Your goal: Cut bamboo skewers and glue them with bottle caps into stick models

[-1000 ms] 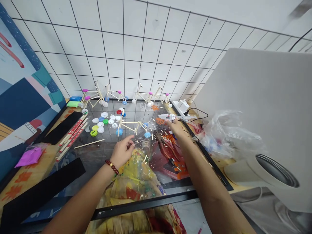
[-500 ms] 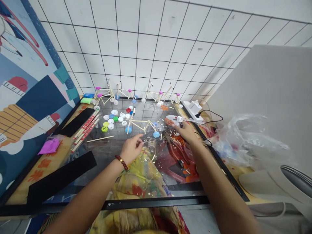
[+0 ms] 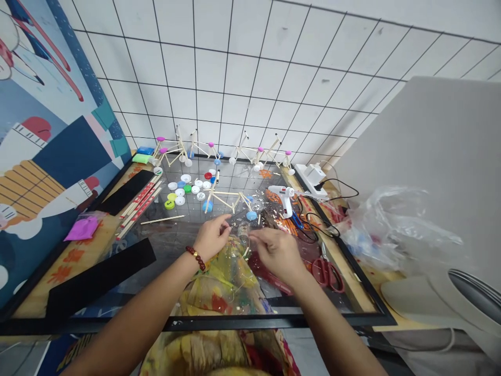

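Note:
My left hand, with a beaded bracelet on its wrist, is closed with thumb and fingertips together. What it pinches, if anything, is too small to make out. Across a small gap, my right hand is closed too, thumb and fingers drawn together, its contents not readable. Just beyond both hands a small stick frame with blue bottle-cap wheels stands on the glass tabletop. A white glue gun rests beyond my right hand, beside scattered wood scraps.
Several similar stick frames line the back wall. Loose bottle caps, chopsticks in red-and-white wrappers and black strips lie left. Red-handled scissors, a cable, a power strip and a plastic bag are right.
My right hand has let go of the glue gun and come left and nearer to me, close to my left hand. The left hand has barely moved.

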`<state>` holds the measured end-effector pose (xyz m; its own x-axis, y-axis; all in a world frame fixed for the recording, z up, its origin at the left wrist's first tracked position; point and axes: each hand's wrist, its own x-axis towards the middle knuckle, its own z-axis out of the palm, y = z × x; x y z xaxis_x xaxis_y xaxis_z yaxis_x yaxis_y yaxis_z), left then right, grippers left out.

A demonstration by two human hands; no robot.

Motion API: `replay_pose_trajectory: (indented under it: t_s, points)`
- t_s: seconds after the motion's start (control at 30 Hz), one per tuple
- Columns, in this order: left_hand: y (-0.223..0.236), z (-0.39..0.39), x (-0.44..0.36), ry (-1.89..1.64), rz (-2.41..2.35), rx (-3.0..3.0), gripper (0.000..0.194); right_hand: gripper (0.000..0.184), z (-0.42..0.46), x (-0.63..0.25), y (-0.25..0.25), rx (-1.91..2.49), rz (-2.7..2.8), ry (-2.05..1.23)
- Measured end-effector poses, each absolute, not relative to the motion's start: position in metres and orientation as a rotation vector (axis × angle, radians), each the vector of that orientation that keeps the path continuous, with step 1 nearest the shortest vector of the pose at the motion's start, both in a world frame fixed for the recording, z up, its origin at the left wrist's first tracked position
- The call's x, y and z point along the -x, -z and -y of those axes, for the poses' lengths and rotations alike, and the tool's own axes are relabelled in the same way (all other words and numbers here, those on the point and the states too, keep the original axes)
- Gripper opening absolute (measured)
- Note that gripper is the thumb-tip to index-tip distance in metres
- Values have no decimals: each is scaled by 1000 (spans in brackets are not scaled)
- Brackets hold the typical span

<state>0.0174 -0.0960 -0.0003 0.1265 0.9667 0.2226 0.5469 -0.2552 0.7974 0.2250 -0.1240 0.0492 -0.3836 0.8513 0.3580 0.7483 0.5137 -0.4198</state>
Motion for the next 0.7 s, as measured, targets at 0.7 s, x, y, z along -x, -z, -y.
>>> replay_pose_trajectory:
  t_s: [0.7]
  points:
    - [-33, 155, -39, -949, -707, -1869, 67, 42, 126, -212, -11, 401, 1394, -2271]
